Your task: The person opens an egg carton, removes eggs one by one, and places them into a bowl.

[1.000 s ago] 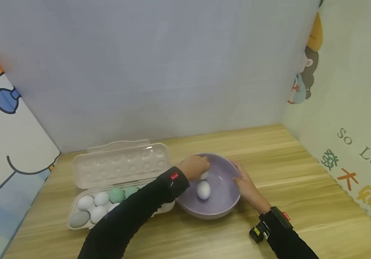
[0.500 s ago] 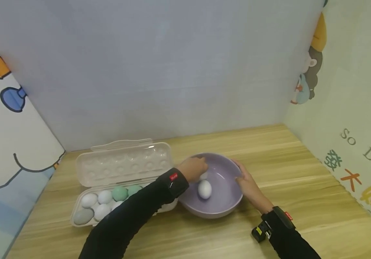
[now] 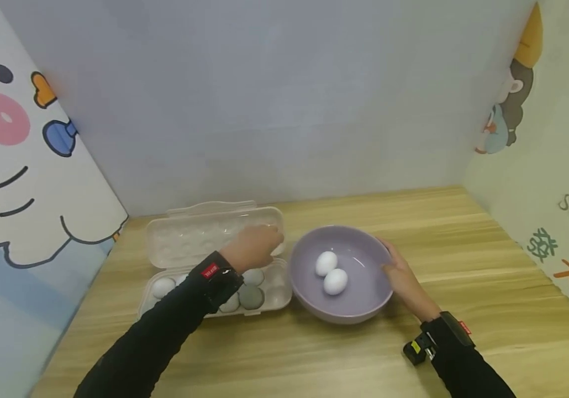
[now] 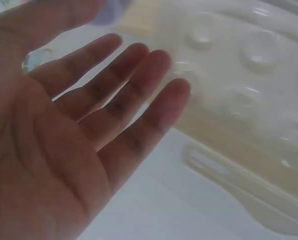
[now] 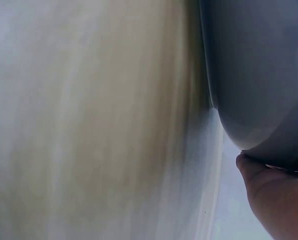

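Observation:
My left hand (image 3: 253, 247) is over the egg carton (image 3: 284, 293), in front of its raised lid. In the left wrist view that hand (image 4: 88, 120) holds nothing, its fingers straight and spread a little. White, green and grey-green eggs (image 3: 251, 297) sit in the carton, part of them hidden by my left forearm. A purple bowl (image 3: 364, 301) stands to the right with two white eggs (image 3: 336, 282) side by side in it. My right hand (image 3: 404, 276) grips the bowl's right rim, thumb inside and fingers outside. The right wrist view shows that hand (image 5: 279, 195) against the bowl's outer wall.
The carton's clear plastic lid (image 3: 175, 240) leans open toward the grey back wall (image 3: 289, 110). Printed side walls flank the wooden table (image 3: 314, 365). A small black camera (image 3: 415, 351) is strapped at my right wrist.
My left hand has left the bowl and moved left over the carton, revealing both eggs in the bowl. My right hand keeps its grip on the rim. The head view has shifted a little.

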The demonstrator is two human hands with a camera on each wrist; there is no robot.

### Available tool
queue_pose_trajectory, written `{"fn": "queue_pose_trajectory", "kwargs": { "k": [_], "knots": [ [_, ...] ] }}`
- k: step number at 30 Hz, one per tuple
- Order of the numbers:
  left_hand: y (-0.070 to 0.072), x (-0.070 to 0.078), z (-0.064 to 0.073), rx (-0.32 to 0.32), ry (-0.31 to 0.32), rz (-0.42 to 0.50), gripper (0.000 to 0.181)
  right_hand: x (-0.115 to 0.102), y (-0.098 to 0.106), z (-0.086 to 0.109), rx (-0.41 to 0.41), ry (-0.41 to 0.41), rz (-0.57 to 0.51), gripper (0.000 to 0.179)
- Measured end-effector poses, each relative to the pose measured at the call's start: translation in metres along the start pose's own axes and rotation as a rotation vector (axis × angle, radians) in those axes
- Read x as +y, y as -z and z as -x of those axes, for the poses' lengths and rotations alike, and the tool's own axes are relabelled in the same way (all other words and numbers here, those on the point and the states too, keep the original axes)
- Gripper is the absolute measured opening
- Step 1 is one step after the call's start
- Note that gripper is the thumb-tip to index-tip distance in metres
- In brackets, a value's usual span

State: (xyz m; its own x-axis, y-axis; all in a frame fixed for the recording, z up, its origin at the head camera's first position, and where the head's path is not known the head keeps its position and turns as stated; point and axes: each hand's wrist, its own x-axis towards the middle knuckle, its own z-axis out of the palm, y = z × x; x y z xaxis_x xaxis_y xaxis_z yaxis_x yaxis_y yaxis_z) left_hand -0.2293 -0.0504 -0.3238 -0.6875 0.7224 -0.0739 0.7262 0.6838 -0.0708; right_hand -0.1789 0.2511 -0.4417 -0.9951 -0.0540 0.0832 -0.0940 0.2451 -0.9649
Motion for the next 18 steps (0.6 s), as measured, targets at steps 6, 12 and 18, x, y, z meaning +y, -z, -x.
{"fn": "queue_pose_trajectory", "kwargs": {
  "k": [6,12,18],
  "knots": [
    [-0.033,-0.017,0.026,0.003,-0.050,0.016,0.022,0.002,0.006,0.004,0.003,-0.021,0.016,0.057],
    [-0.057,-0.024,0.028,-0.007,-0.102,0.058,0.031,0.001,0.007,0.005,-0.002,-0.038,-0.002,0.058],
    [-0.062,-0.033,0.030,-0.019,-0.089,0.088,0.028,-0.001,0.001,0.001,-0.022,-0.029,-0.042,0.059]
  ]
}}
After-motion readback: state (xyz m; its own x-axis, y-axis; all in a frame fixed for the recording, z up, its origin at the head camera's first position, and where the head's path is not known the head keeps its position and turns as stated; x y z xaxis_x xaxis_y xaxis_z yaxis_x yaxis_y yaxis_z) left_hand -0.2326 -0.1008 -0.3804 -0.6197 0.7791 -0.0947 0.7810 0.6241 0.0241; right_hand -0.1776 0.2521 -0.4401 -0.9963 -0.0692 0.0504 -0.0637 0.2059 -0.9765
